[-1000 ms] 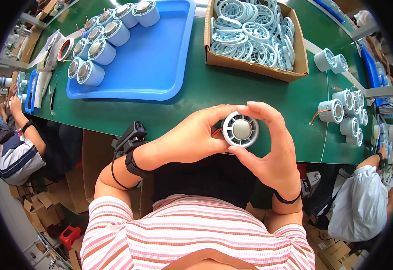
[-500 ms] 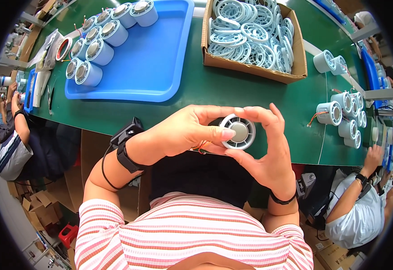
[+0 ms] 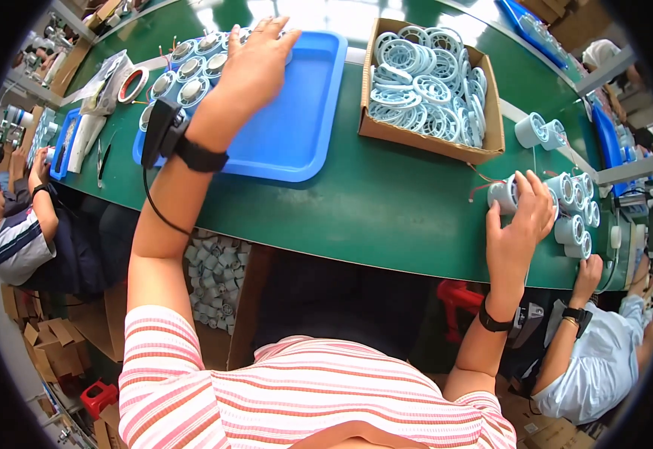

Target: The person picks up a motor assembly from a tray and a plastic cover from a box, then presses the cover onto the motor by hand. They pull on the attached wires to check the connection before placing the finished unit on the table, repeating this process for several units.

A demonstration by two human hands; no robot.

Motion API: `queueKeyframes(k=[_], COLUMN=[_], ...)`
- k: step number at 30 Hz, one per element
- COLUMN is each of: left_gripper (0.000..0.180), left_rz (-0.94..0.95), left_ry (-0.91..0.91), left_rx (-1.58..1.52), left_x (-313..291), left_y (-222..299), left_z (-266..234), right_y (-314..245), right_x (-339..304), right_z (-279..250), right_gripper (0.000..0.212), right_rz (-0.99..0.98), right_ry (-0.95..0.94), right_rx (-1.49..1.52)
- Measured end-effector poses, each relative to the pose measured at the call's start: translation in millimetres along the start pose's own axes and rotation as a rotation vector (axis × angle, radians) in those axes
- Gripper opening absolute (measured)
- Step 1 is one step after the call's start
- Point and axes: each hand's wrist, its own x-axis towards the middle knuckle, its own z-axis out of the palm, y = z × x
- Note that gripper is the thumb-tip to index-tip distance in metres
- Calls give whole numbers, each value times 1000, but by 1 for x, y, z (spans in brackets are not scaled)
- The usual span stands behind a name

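Observation:
My left hand (image 3: 255, 71) reaches over the blue tray (image 3: 331, 112), thumb and fingers around a light-blue cylindrical housing (image 3: 288, 57) mostly hidden beneath them. Beside it in the tray stand several similar housings (image 3: 191, 91) with round grey metal centres and thin wires. At the right of the table, my right hand (image 3: 521, 222) is closed on another light-blue cylindrical housing (image 3: 501, 196), thumb on its near side and fingers over its far side. Red wires trail from that housing. More housings (image 3: 569, 230) stand in a cluster just right of this hand.
A cardboard box (image 3: 431, 148) full of light-blue rings stands between my arms on the green table (image 3: 364, 217). Tweezers (image 3: 102, 161), a plastic bag and a tape roll (image 3: 132, 84) lie at left. Co-workers sit on both sides. A box of white parts (image 3: 218, 280) is below the table edge.
My hands have parted from the housing they held together in front of me. The left went up-left to the tray with it; the right went right and took hold of another housing.

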Motion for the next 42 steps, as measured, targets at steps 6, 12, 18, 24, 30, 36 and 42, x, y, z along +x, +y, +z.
queueKeyframes(k=[6,12,18,24,30,36,42], left_gripper=[48,59,63,66,67,66,65], left_rz=[57,-99,-18,134,12,-177,-183], left_ry=[-238,-475,-55,-485,-555,-526,-531], left_rx=[-24,-265,-386,-699,-817,-985,-1019], left_x=[5,-6,-29,-59,-63,-68,-69], left_y=[-14,33,74,134,153,164,161], left_z=[-7,-74,-116,-154,-129,-118,-117], right_y=[-19,-12,-5,-54,-45,-48,-43], right_x=[54,113,109,48,-3,-28,-16], right_z=[-6,33,28,-27,-21,0,-11], right_gripper=[32,15,19,25,36,58,70], right_rz=[-83,-155,-144,-301,-156,-17,-83], right_ry=[-3,-194,-157,-210,-638,-417,-436], right_rx=[-11,-192,163,354,464,534,498])
